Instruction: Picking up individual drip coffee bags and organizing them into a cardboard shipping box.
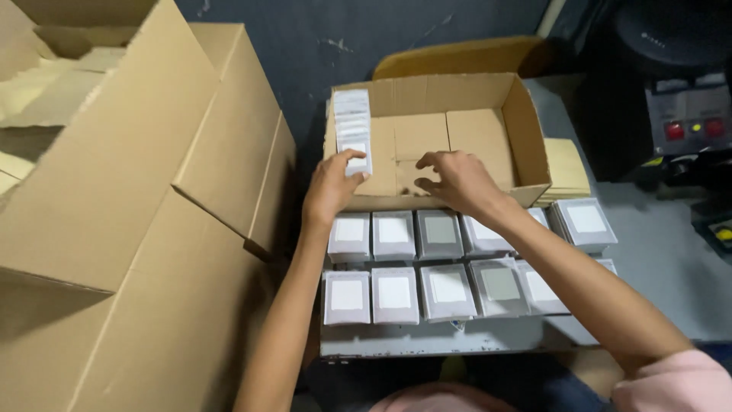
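Note:
An open cardboard box (526, 130) sits on a grey work surface (656, 252). A row of small white-and-grey packets (352, 122) stands along the box's left wall. My left hand (333, 185) grips the nearest packet of that row (358, 156) at the box's front left corner. My right hand (456, 181) reaches over the front rim into the box, fingers curled and apart, holding nothing I can see. Two rows of stacked grey packets with white labels (446, 292) lie on the surface just in front of the box.
Large cardboard cartons (152, 191) stand close on the left with flaps open. A stack of flat cardboard sheets (568, 172) lies right of the box. A dark machine with red buttons and a yellow light (690, 126) sits at the far right.

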